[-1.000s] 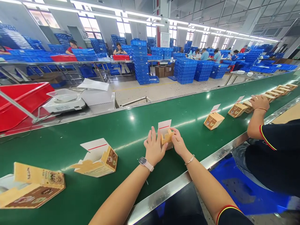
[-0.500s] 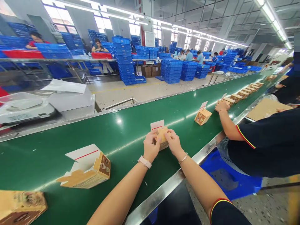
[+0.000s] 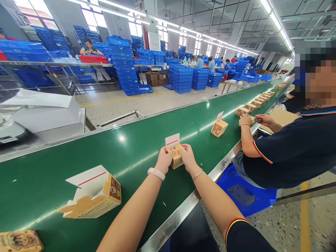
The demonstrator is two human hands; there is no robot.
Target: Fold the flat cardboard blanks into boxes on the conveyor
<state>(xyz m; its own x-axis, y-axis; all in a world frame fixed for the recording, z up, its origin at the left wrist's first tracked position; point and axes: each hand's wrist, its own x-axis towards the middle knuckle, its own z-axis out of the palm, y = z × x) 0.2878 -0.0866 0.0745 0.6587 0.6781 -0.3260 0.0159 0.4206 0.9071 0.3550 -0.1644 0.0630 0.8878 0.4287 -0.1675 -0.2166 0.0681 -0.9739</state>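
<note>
Left hand (image 3: 164, 160) has shifted its thumb from the held box's (image 3: 177, 161) front up to its tan flaps. White flap (image 3: 172, 140) upright at the rear. Box sits on the green surface (image 3: 136, 147); left fingers grasp its left side, right hand (image 3: 188, 157) fingers its right. Left of it: open box (image 3: 101, 203). Right of it: another box (image 3: 219, 128), then a co-worker's hands (image 3: 246, 120).

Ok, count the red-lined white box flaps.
3: on the open left box, the held center box, and the right box beyond it. More may be hidden.
</note>
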